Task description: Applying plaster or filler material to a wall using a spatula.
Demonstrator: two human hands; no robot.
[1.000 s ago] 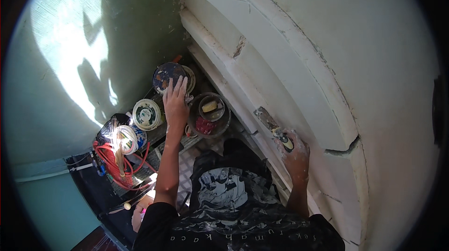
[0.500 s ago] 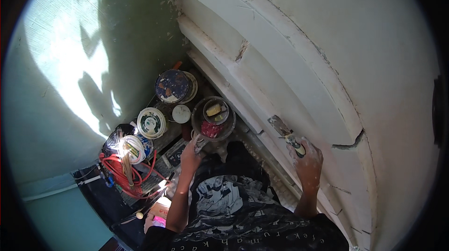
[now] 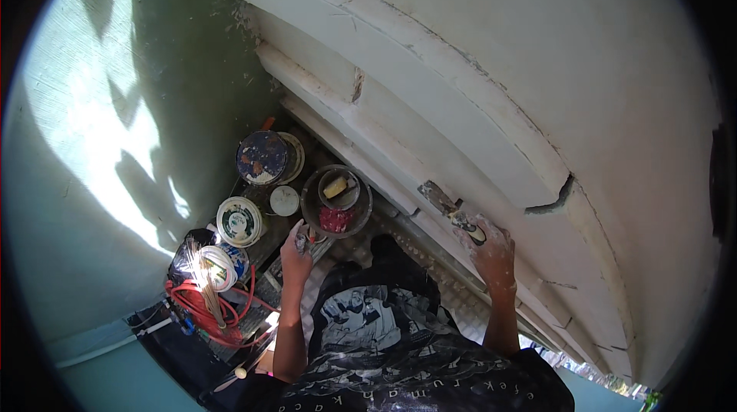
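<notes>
My right hand (image 3: 493,254) is closed around the handle of a putty knife (image 3: 439,197). The knife's blade is smeared with filler and points up and left, in front of the white ledges of the wall (image 3: 476,170). White smears cover my fingers. My left hand (image 3: 295,256) is held up with its fingers curled, close to the rim of a dark round basin (image 3: 367,216). Something small and pale shows at its fingertips; I cannot make out what it is. Inside the basin are a small bowl (image 3: 355,195) with a yellow sponge (image 3: 335,187) and a red cloth (image 3: 335,219).
Stained paint buckets (image 3: 262,157) and white-lidded tubs (image 3: 239,221) stand left of the basin, by the green wall (image 3: 199,89). A red hose (image 3: 201,306) lies coiled at lower left. The curved white ledge (image 3: 499,124) has a dark crack (image 3: 551,198) at right.
The view has shifted, so buckets and ledges appear further left. My right hand still grips the putty knife, now slightly left in view. My left hand has shifted left, its fingers more curled.
</notes>
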